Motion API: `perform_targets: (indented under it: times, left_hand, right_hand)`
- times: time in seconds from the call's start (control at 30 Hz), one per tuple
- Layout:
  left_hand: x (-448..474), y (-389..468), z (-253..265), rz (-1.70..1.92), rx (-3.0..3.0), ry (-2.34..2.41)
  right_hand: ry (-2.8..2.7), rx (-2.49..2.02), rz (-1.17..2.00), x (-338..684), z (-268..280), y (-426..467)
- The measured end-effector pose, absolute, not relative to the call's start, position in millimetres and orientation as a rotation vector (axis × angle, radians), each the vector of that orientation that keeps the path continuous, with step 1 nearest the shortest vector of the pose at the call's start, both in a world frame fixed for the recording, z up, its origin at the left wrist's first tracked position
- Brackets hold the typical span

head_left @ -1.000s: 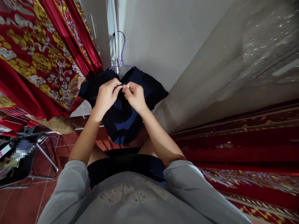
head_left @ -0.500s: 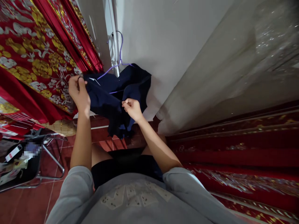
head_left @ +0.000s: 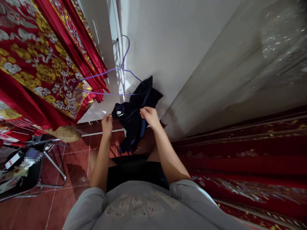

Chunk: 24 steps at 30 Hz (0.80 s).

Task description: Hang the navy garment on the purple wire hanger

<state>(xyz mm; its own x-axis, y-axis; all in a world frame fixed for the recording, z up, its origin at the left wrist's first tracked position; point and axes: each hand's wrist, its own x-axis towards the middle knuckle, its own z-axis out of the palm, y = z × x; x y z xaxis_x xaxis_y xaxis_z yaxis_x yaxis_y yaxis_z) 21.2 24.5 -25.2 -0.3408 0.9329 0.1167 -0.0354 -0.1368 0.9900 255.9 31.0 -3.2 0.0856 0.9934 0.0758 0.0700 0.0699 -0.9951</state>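
Observation:
A dark navy garment (head_left: 131, 119) hangs in front of me, with one part still over the right end of a purple wire hanger (head_left: 100, 73). The hanger's left side is bare, and its hook is up by a white metal frame. Pinched in my left hand (head_left: 107, 125) is the garment's edge, near a small white label. My right hand (head_left: 149, 115) grips the cloth farther right, below the hanger's right end. Folds hide the garment's full shape, so I cannot tell its exact kind.
Red cloth with gold and silver embroidery (head_left: 45, 67) hangs at the left. A black folding chair (head_left: 35, 179) holds small items on the red tiled floor (head_left: 72, 179). Clear plastic sheeting (head_left: 227, 86) and more red embroidered cloth (head_left: 263, 159) line the right. A pale wall (head_left: 168, 38) stands ahead.
My left hand has moved down and right, pulling the garment's left side off the hanger. My right hand has shifted slightly right and down. The hanger's left arm is now exposed.

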Motion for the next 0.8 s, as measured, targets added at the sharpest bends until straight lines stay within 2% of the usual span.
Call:
perform_targets:
  times: [0.1,0.23,0.4,0.53,0.67,0.8]
  left_hand:
    - [38.8,12.1,7.5,1.562,1.188,1.231]
    - [71.1,-7.9,44.7,1.398,1.662,1.089]
    - [69.8,-14.6,44.4,1.611,1.726,1.206]
    - [41.8,-21.1,33.3,1.224,1.664,1.043]
    - [10.8,-27.6,32.7,0.798,1.896,1.049]
    - [-15.0,-25.6,45.4,0.766,2.049,1.346]
  right_hand:
    - [-1.496,-1.331,1.162,259.1,4.1,30.2]
    - [-1.691,-0.924,1.267,233.1,27.0,17.8]
    - [-1.74,-0.824,1.268,223.5,58.9,17.1]
    - [-1.938,-0.692,1.178,237.3,83.7,24.6]
    - [-1.74,-0.794,1.056,244.6,93.9,32.9]
    - [-1.738,-0.85,1.126,247.6,90.1,50.0]
